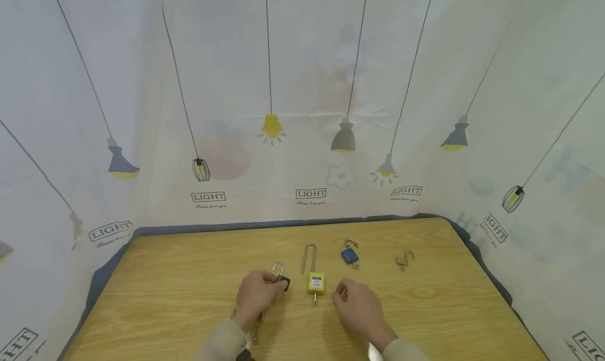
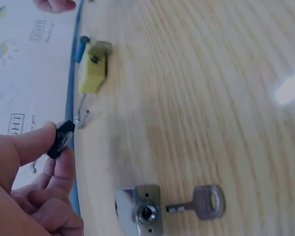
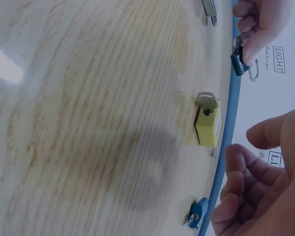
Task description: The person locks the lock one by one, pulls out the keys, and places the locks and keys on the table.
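My left hand (image 1: 255, 297) pinches a small black padlock (image 1: 284, 281) between thumb and fingers, its silver shackle pointing away from me. To the right of it lies a yellow padlock (image 1: 316, 280) with a white label, a long raised shackle and a key (image 1: 315, 298) in its base. My right hand (image 1: 361, 308) is beside the yellow padlock, fingers loosely curled and holding nothing. Near the left wrist, a silver padlock (image 2: 141, 211) shows its keyhole, and a loose key (image 2: 209, 202) lies just by it; in the head view the left arm partly covers them.
Farther back on the wooden table (image 1: 179, 277) lies a blue padlock (image 1: 350, 255) with its shackle swung out and a key in it. A small dull metal padlock (image 1: 402, 261), also unlocked with a key, lies to its right. Lamp-printed sheeting (image 1: 302, 161) surrounds the table's far and side edges.
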Motion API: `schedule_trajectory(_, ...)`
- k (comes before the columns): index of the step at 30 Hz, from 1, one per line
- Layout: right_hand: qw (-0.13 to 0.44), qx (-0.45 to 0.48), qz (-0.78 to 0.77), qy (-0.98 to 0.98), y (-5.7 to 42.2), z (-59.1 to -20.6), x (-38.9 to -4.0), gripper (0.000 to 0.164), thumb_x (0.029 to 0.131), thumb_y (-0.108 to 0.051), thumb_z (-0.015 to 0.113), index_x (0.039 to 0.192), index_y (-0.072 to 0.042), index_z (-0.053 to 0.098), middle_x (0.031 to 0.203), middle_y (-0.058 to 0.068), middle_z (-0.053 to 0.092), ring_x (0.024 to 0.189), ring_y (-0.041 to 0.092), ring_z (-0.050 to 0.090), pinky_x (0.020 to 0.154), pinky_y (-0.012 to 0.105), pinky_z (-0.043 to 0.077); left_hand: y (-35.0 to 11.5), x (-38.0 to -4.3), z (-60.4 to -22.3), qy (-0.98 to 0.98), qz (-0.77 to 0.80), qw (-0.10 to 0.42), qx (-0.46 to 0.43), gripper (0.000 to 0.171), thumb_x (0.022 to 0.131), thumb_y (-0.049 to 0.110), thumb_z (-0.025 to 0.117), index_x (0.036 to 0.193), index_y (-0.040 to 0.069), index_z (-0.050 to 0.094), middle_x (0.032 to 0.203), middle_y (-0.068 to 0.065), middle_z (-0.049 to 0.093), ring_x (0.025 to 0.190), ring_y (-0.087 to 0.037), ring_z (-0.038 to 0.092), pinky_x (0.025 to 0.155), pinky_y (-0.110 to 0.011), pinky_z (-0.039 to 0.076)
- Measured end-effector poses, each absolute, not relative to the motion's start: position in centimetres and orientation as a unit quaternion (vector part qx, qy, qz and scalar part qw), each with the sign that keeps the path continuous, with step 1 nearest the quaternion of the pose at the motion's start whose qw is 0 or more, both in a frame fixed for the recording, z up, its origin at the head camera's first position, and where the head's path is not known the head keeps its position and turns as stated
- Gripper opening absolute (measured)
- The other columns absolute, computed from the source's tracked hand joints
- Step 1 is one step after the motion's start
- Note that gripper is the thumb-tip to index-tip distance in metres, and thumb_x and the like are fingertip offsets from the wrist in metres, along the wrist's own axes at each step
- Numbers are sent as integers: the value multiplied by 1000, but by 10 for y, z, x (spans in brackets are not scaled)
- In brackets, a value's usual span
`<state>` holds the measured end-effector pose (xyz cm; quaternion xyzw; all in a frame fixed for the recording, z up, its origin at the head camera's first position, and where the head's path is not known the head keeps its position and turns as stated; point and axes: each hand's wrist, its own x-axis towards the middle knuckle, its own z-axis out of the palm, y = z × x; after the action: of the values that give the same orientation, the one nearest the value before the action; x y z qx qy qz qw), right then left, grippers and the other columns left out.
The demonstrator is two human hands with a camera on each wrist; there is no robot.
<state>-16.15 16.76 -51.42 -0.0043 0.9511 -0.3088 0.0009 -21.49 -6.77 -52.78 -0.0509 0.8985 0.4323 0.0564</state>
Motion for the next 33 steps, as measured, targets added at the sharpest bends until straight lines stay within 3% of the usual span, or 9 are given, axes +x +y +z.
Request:
schedule_trajectory(9, -24, -68, -354, 933, 165, -506, -170, 11, 92, -25, 60, 97, -16, 65, 78, -9, 59, 59, 7, 49, 52, 26, 43, -66, -195, -512, 848, 517, 117, 15, 34, 80, 34, 75, 99, 7, 67, 92, -5, 66, 84, -19, 58, 74, -37, 50)
schedule_trajectory(15, -34, -124, -385, 914, 159, -499, -177, 14, 94, -20, 60, 105, -14, 66, 84, -11, 59, 70, 7, 51, 62, 26, 46, -61, -183, -504, 817, 560, 134, 37, 32, 80, 32, 75, 98, 7, 67, 91, -5, 66, 87, -19, 57, 77, -38, 46)
schedule_trajectory(21, -18, -165, -423, 891, 148, -487, -183, 18, 94, -16, 60, 111, -14, 65, 87, -7, 60, 75, 10, 53, 64, 27, 47, -56, -178, -500, 802, 578, 143, 55, 29, 81, 31, 74, 96, 7, 67, 89, -5, 64, 89, -21, 54, 79, -39, 43)
schedule_trajectory(26, -6, -212, -438, 873, 142, -482, -189, 29, 94, -9, 59, 121, -17, 61, 102, -1, 63, 84, 11, 55, 72, 29, 50, -55, -177, -502, 790, 587, 162, 68, 29, 83, 29, 73, 98, 6, 67, 93, -5, 65, 95, -22, 54, 83, -48, 42)
schedule_trajectory(33, 59, -232, -504, 830, 141, -480, -193, 30, 96, -8, 54, 124, -17, 60, 114, -1, 63, 94, 18, 56, 73, 29, 50, -56, -173, -499, 778, 593, 192, 80, 32, 84, 34, 71, 101, 7, 67, 94, -3, 66, 95, -22, 54, 84, -50, 42)
